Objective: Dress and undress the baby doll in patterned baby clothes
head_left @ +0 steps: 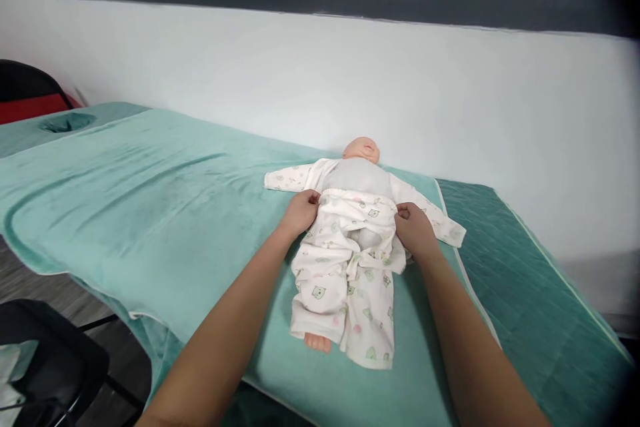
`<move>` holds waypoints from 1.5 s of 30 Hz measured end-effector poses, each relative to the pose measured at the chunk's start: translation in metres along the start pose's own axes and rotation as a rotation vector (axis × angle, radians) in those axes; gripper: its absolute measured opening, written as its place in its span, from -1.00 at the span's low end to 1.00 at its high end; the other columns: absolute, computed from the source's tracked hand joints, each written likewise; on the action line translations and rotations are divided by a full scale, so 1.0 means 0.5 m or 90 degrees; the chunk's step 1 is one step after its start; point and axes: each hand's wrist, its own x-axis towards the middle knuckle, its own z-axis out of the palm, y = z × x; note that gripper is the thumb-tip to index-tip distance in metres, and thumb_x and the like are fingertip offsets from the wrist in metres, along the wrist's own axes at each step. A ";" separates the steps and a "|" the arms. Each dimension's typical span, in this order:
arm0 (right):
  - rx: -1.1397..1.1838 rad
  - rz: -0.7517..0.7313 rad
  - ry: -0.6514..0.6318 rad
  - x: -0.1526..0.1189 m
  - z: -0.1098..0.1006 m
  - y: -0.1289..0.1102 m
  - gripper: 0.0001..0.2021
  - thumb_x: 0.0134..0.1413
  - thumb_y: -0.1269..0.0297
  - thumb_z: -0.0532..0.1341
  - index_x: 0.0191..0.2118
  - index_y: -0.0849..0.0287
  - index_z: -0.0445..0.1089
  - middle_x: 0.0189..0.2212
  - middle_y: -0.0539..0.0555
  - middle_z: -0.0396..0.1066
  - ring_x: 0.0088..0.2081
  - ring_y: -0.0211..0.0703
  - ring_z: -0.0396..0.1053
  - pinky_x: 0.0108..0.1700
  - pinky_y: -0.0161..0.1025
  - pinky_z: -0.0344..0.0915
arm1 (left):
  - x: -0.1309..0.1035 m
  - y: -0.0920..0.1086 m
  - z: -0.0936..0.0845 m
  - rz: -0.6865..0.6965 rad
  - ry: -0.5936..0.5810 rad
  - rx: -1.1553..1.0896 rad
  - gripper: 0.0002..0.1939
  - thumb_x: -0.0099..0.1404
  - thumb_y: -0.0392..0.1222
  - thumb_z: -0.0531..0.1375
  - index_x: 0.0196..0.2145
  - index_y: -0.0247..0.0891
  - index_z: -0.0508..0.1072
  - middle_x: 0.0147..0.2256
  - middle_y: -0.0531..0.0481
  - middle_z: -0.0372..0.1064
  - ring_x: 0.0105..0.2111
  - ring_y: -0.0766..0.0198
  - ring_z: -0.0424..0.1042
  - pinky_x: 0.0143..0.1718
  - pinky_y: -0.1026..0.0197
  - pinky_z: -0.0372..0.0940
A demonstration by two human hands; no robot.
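Note:
A baby doll [361, 149] lies on its back on a green-covered bed, its head toward the wall. White patterned baby pants [320, 260] are on its legs, with the waistband up at the belly. Toes show at the left cuff, while the right cuff lies flat with no foot in sight. My left hand [301, 211] pinches the waistband at its left side. At the opposite side my right hand [414, 229] has its fingers closed on the waistband too. The doll's long-sleeved top [289, 178] has both sleeves spread out, with a plain grey-white area over the chest.
The green sheet [150, 213] covers the bed, which stands against a white wall [320, 80]. A darker green quilted cover [540, 293] lies at the right. At lower left is a black chair [55, 347] with cloth on it. A red and black chair [33, 97] stands far left.

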 end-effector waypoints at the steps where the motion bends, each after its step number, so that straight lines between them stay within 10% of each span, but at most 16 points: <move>1: -0.002 0.005 -0.001 0.001 0.000 0.000 -0.81 -0.13 0.24 0.19 -0.29 0.07 0.38 -0.33 0.09 0.52 -0.29 -0.01 0.43 -0.28 -0.13 0.26 | 0.003 0.001 0.001 0.006 0.002 0.007 -0.85 -0.01 -0.33 0.12 -0.44 -0.27 0.46 -0.40 -0.05 0.46 -0.38 0.20 0.37 -0.33 0.21 0.22; 13: 0.327 0.026 -0.166 -0.026 -0.004 -0.020 -0.69 -0.16 0.27 0.33 -0.19 0.05 0.39 -0.15 0.13 0.55 -0.16 0.09 0.50 -0.31 -0.10 0.42 | 0.007 0.036 -0.020 -0.073 -0.277 -0.193 -0.76 -0.05 -0.32 0.24 -0.34 -0.26 0.56 -0.39 -0.08 0.55 -0.40 0.14 0.47 -0.42 0.20 0.31; 27: 0.425 0.028 -0.122 -0.024 0.002 -0.032 -0.63 -0.20 0.06 0.38 -0.23 0.08 0.41 -0.21 0.11 0.57 -0.23 0.04 0.51 -0.33 -0.14 0.40 | 0.009 0.014 0.014 -0.088 -0.208 -0.432 -0.55 -0.08 -0.35 0.31 -0.14 -0.29 0.53 -0.28 -0.14 0.56 -0.29 0.11 0.52 -0.28 0.15 0.41; 45: 0.299 -0.093 -0.040 -0.014 0.011 -0.007 -0.81 -0.07 0.25 0.22 -0.25 0.10 0.40 -0.24 0.07 0.53 -0.20 -0.09 0.45 -0.06 -0.12 0.33 | 0.016 -0.005 0.024 0.047 -0.060 -0.175 -0.72 0.06 -0.26 0.14 -0.24 -0.32 0.47 -0.31 -0.06 0.51 -0.34 0.18 0.42 -0.20 0.14 0.31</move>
